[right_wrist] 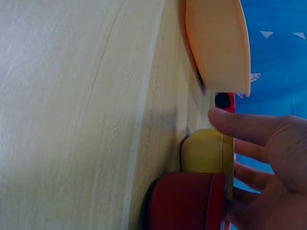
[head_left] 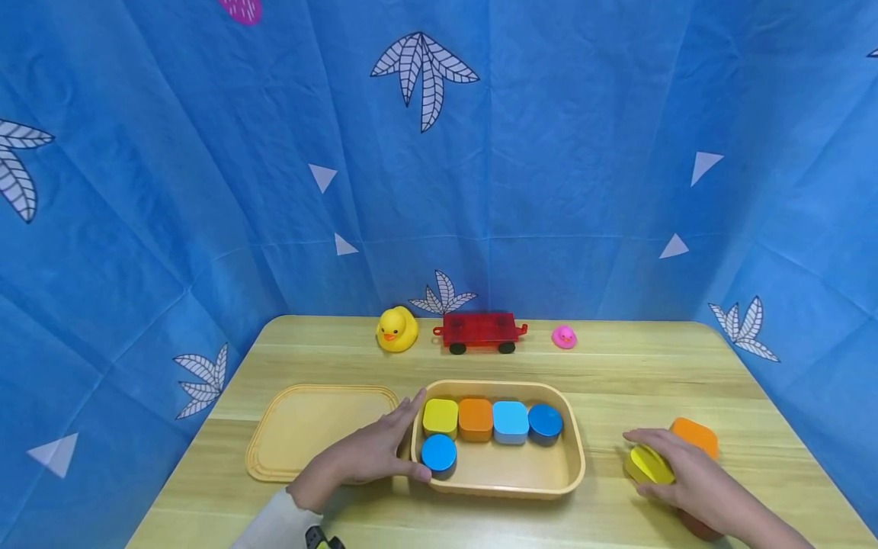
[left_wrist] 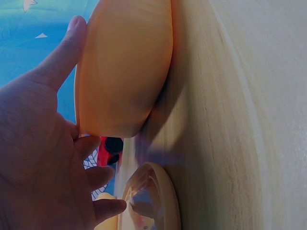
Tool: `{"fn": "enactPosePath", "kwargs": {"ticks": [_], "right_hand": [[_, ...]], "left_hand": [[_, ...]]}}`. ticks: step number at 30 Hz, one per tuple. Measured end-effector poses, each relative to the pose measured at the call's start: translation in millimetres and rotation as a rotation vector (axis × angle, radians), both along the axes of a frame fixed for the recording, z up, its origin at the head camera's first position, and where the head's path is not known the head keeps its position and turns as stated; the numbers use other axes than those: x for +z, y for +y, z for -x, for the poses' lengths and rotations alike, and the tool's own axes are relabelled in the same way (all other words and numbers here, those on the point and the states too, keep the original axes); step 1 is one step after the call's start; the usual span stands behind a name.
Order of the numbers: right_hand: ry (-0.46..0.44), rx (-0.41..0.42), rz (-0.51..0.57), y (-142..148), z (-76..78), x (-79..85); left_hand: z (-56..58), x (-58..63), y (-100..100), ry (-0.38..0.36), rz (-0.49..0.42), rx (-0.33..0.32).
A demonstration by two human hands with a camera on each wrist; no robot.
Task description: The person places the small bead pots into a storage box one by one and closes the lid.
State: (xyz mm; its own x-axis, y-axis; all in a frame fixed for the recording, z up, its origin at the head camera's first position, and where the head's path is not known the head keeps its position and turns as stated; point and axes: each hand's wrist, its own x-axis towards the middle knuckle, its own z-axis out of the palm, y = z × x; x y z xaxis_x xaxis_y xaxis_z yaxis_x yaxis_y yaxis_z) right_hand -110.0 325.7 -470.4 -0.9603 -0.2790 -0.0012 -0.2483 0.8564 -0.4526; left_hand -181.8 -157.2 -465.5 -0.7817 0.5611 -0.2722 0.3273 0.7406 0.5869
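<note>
A cream-yellow plastic box (head_left: 507, 488) holds several blocks: a yellow one (head_left: 440, 417), an orange one (head_left: 475, 418), a light blue one (head_left: 511, 421) and two round blue ones (head_left: 545, 423). My left hand (head_left: 373, 454) rests against its left end, thumb on the near corner and fingers spread toward the far corner. On the table to the right, my right hand (head_left: 693, 480) spans a yellow rounded block (right_wrist: 204, 151), thumb on the near side and fingers behind. Fingertips there are hidden. A red block (right_wrist: 184, 203) and an orange block (head_left: 696, 436) stand close beside it.
Left of the box lies a flat cream-yellow lid (head_left: 315, 427). Along the back stand a yellow toy duck (head_left: 398, 332), a red toy wagon (head_left: 480, 329) and a small pink duck (head_left: 565, 337). A blue patterned cloth (head_left: 549, 175) hangs around the wooden table (head_left: 638, 366).
</note>
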Motion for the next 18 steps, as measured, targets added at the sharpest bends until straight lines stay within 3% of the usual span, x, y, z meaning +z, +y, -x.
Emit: {"fn": "enactPosePath", "kwargs": {"ticks": [13,18], "right_hand": [[-0.039,-0.026,-0.022,3.6,4.0,1.2],[0.011,-0.03,-0.018,0.3,4.5,7.3]], "left_hand": [[0.5,-1.1,-0.8,-0.001,-0.009,-0.002],[0.0,-0.8,-0.3,-0.002,-0.003,0.004]]}}
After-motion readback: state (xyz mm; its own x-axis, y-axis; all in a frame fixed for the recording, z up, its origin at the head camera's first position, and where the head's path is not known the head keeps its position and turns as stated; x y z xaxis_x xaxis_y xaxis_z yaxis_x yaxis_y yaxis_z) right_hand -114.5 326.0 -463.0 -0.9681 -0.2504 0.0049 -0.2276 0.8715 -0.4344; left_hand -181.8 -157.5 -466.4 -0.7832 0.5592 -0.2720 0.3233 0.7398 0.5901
